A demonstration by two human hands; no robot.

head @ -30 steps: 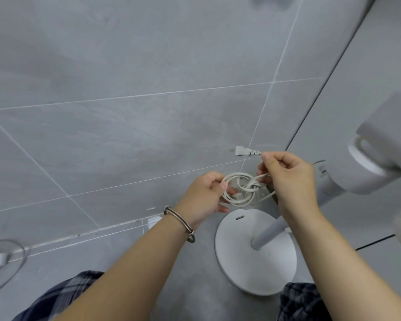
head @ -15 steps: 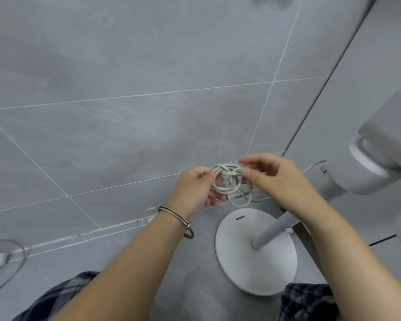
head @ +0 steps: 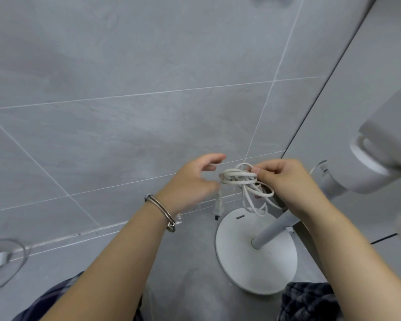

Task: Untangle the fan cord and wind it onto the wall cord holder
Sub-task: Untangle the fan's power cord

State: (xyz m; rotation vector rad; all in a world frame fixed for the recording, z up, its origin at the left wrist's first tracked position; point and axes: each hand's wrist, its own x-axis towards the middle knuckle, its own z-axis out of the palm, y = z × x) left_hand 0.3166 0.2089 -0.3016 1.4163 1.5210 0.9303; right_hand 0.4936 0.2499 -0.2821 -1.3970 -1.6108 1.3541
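A tangled bundle of white fan cord (head: 240, 178) hangs in the air above the fan's round white base (head: 252, 265). My right hand (head: 285, 181) pinches the bundle at its right side, fingers curled round the loops. The plug (head: 218, 205) dangles below the bundle's left end. My left hand (head: 192, 181), with a metal bangle on the wrist, is just left of the bundle with fingers spread and relaxed; it looks apart from the cord. Loose loops droop toward the base. No wall cord holder is in view.
The fan's white pole (head: 271, 230) rises to its head (head: 384, 144) at the right. Grey tiled wall (head: 125, 112) fills the back, grey floor below. Another cable with a white plug (head: 0, 260) lies at the far left. My plaid-clad knees are at the bottom.
My left hand has let go of the bundle and opened, moving slightly left. The plug now hangs down below the bundle, and loops have fallen looser. My right hand keeps its hold.
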